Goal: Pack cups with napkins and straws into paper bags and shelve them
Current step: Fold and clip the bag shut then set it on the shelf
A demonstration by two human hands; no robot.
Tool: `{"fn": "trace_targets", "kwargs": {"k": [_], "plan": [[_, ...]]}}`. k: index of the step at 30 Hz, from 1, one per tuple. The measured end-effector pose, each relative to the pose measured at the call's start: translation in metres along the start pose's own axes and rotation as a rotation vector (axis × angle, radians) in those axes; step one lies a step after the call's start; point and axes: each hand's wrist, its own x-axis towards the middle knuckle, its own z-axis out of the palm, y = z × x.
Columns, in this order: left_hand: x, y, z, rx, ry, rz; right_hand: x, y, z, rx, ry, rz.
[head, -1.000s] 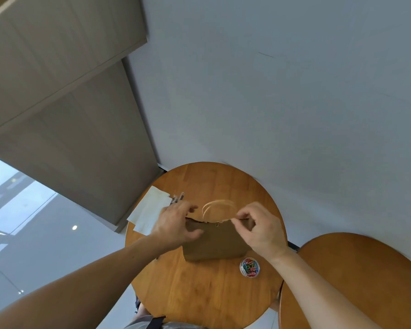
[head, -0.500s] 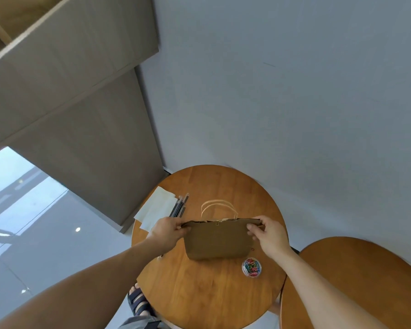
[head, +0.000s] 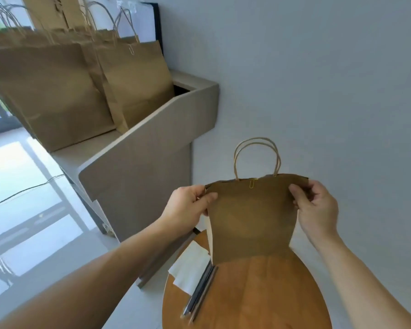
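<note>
Straws (head: 201, 290) and napkins (head: 190, 269) lie on the counter (head: 259, 293) down below, probably spares for another bag. Above them the left hand (head: 188, 210) and right hand (head: 316, 210) pinch the clipped paper bag (head: 252, 217) by its top corners so it hangs shut and level, I'd guess ready for the shelf (head: 152, 129) beyond, where other bags (head: 138, 84) stand.
</note>
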Motion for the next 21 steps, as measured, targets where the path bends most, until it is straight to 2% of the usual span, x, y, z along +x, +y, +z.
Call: {"fn": "trace_targets", "kwargs": {"k": [6,11,21], "plan": [[0.021,0.079,-0.120,-0.098,0.199,0.251,0.053,-0.139,0.049,0.140,0.099,-0.197],[0.038,0.108,-0.220,-0.134,0.345,0.379,0.074,-0.237,0.109,0.199,0.076,-0.276],[0.047,0.106,-0.371,-0.052,0.579,0.438,0.086,-0.343,0.232,0.325,-0.071,-0.312]]}}
